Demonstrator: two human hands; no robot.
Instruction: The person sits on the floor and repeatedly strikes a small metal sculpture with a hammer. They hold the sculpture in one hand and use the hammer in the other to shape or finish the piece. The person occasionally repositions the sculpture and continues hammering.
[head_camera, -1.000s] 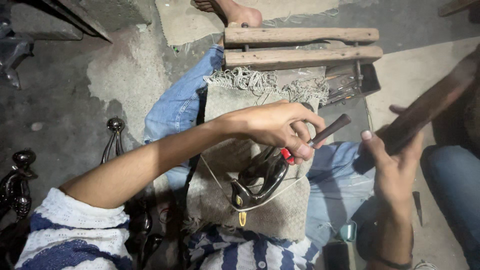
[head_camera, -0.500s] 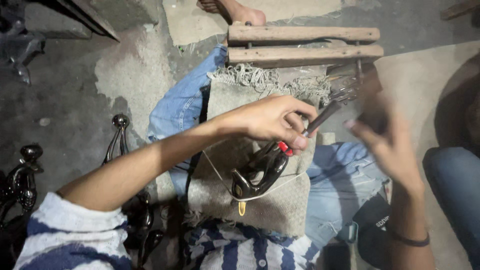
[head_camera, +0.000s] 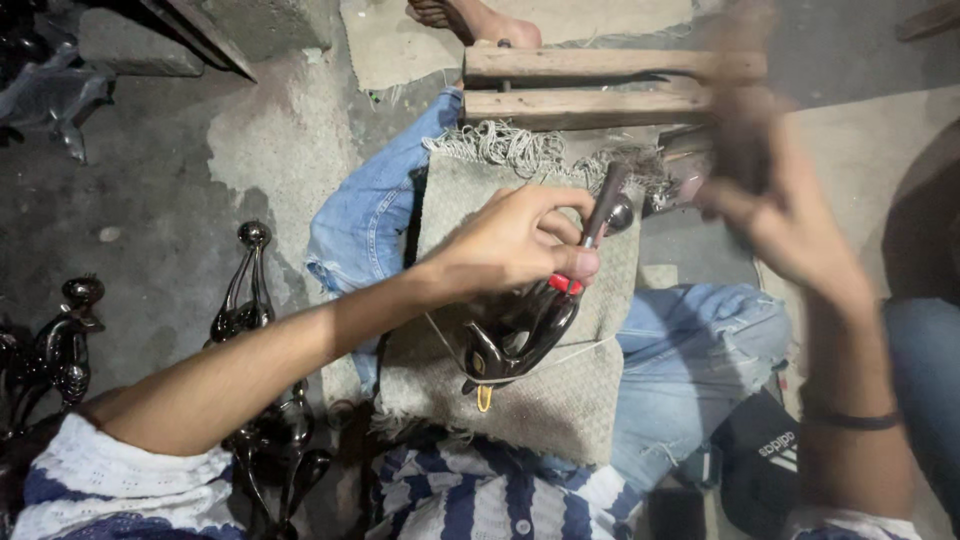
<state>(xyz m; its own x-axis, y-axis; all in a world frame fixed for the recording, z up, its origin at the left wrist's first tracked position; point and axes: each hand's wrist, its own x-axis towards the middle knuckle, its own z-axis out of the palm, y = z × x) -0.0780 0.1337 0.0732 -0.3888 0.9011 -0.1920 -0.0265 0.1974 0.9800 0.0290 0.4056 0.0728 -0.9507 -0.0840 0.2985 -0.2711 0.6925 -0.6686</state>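
The dark curved piece (head_camera: 515, 335) lies on the woven mat (head_camera: 560, 400) over your lap, right under your left hand (head_camera: 515, 240). It is shiny and black, with a bent shape and a small yellow bit hanging at its low end. Your left fingers (head_camera: 560, 225) are curled tight around a thin dark tool (head_camera: 603, 205). The tool sticks up past your fingertips and ends by a small round knob. Something red (head_camera: 565, 285) shows just below your thumb, where the tool meets the dark piece.

Your right hand (head_camera: 775, 215) is up in the air, off to the side of the tool and apart from it. It is blurry. Its fingers seem closed around something dark, but you cannot tell for sure.

Past your fingertips sit two wood bars (head_camera: 600, 85) and a bare foot (head_camera: 480, 20). More black curved pieces (head_camera: 250, 290) stand on the floor beside your left arm.
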